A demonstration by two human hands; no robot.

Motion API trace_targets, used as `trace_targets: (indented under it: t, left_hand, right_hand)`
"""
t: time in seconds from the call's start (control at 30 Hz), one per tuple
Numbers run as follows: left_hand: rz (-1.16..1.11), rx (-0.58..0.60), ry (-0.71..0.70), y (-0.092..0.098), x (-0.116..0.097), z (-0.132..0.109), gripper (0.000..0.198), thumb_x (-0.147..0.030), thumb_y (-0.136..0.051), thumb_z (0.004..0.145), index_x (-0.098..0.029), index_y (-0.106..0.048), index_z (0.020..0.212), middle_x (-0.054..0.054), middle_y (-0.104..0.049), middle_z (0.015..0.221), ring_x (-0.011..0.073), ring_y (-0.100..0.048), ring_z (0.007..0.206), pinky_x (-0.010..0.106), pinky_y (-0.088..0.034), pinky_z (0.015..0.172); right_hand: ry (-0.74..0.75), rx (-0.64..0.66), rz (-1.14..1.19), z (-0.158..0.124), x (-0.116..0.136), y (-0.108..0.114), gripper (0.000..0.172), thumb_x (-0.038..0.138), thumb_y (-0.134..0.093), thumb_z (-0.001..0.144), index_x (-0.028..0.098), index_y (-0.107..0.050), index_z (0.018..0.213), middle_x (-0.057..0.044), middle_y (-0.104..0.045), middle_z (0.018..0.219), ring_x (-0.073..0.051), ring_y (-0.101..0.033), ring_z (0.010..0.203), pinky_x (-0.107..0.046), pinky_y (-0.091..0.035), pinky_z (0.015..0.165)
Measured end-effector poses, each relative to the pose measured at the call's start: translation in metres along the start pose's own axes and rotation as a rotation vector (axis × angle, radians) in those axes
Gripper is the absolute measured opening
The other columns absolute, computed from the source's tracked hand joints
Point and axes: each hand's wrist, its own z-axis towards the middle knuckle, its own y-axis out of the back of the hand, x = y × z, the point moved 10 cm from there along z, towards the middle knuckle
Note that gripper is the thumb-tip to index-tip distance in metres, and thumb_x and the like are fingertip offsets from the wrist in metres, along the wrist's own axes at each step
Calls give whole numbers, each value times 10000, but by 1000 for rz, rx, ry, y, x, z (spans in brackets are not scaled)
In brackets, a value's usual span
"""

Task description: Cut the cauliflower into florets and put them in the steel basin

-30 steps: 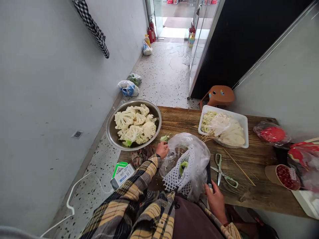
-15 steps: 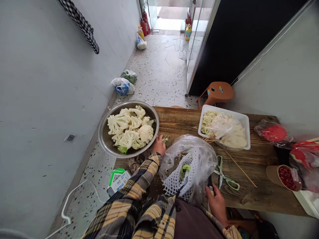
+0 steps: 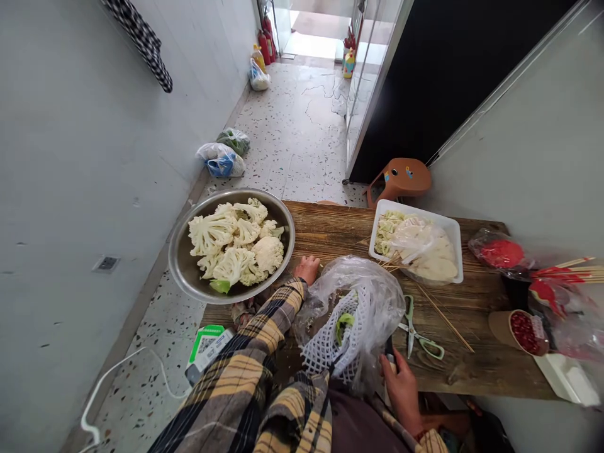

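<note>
My left hand [image 3: 307,269] rests low over the table between a steel basin [image 3: 175,264] and a clear plastic bag [image 3: 394,296]. Its fingers are curled down; whatever they hold, if anything, is hidden. Cut cauliflower pieces [image 3: 232,255] fill much of the basin. White foam netting [image 3: 361,327] with a bit of green leaf [image 3: 343,326] lies on the bag. At the bag's right edge, my right hand [image 3: 400,385] is closed round what looks like a knife [image 3: 389,347], of which only a dark part and a pale part show. Green-handled scissors [image 3: 418,333] lie just beyond it.
A white tray [image 3: 457,236] of sliced vegetables and bamboo skewers [image 3: 446,318] are on the wooden table [image 3: 330,226]. A paper cup [image 3: 503,327] and a red bagged item [image 3: 503,253] stand right. A green-and-white box [image 3: 207,352] is left, an orange stool [image 3: 408,176] behind.
The view has shifted a little, so most things sit further left. My left hand has moved slightly away from the basin's rim; green scraps beside its fingers no longer show. My right hand keeps its grip.
</note>
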Motion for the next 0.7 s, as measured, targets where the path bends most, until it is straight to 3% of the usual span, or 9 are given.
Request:
trace_targets:
  t: [0.17, 0.3, 0.37, 0.43, 0.53, 0.6, 0.7]
  left_hand:
    - [-100, -85, 41, 16, -2, -15, 140, -83, -530, 754, -176, -597, 835, 63, -604, 844, 192, -552, 854, 296, -442, 774]
    - [-175, -215, 54, 49, 3, -66, 141, -163, -424, 827, -180, -563, 812, 27, -567, 770, 154, -534, 746, 265, -431, 705]
    - [-259, -367, 53, 86, 11, -101, 159, -230, -396, 859, -191, -536, 796, 9, -542, 737, 144, -518, 707, 255, -423, 676]
    - [-325, -587, 70, 136, 28, -136, 142, -284, -425, 858, -205, -518, 785, -7, -522, 708, 143, -506, 687, 257, -417, 672]
    - [-247, -825, 157, 207, 61, -171, 94, -293, -479, 827, -215, -507, 783, -9, -516, 707, 156, -505, 708, 272, -420, 705]
    - [-168, -906, 217, 245, 85, -180, 87, -289, -488, 823, -211, -510, 793, 4, -535, 735, 168, -519, 735, 284, -427, 728]
    - [-26, -868, 243, 278, 115, -169, 96, -282, -517, 803, -195, -539, 838, 47, -570, 832, 208, -540, 839, 328, -438, 811]
  right_hand:
    - [-40, 75, 26, -2, -10, -7, 916, 758, -464, 671, 50, -597, 1238, -67, -704, 715, -248, -663, 698, -301, -503, 642]
    - [-11, 17, -15, 0, -18, 4, 937, 754, -465, 660, 23, -593, 1230, -119, -722, 848, -283, -669, 828, -328, -502, 747]
    - [1, -20, -42, 1, -22, 9, 905, 769, -464, 640, 60, -636, 1176, -136, -722, 931, -306, -659, 910, -342, -499, 781]
    - [2, -26, -55, 1, -27, 10, 865, 778, -460, 633, 105, -661, 1138, -135, -721, 969, -314, -655, 945, -344, -502, 776]
    - [18, 1, -79, 2, -34, 5, 813, 756, -456, 652, 141, -661, 1142, -137, -716, 1013, -319, -646, 989, -354, -498, 794]
    - [38, 29, -101, 4, -37, 1, 796, 731, -448, 674, 144, -642, 1176, -147, -701, 1069, -321, -637, 1025, -369, -487, 833]
    - [93, 60, -121, 2, -33, -3, 782, 689, -434, 703, 144, -596, 1241, -156, -666, 1159, -316, -616, 1081, -390, -466, 886]
